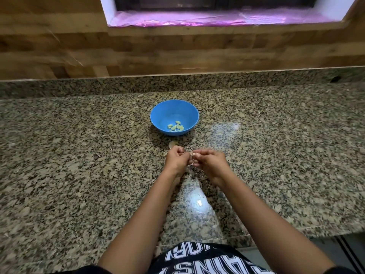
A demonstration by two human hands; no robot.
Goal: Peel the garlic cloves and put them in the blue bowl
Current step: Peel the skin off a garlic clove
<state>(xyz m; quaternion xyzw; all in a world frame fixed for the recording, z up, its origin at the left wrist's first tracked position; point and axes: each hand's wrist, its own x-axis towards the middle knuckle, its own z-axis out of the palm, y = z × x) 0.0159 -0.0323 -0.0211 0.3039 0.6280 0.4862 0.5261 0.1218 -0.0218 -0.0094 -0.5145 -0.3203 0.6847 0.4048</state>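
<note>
A blue bowl [158, 115] stands on the granite counter ahead of me, with several peeled pale cloves [175, 126] lying at its bottom. Just in front of it my left hand [176, 160] and my right hand [210, 161] meet, fingers curled, pinching a small garlic clove [192, 154] between their fingertips. Most of the clove is hidden by my fingers. Loose papery skin [172, 144] lies on the counter between my hands and the bowl.
The speckled granite counter [79, 155] stretches wide to both sides. A wooden-look wall [177, 50] rises behind it, with a window sill covered in pink film [197, 18]. The counter's front edge drops off at the lower right [296, 235].
</note>
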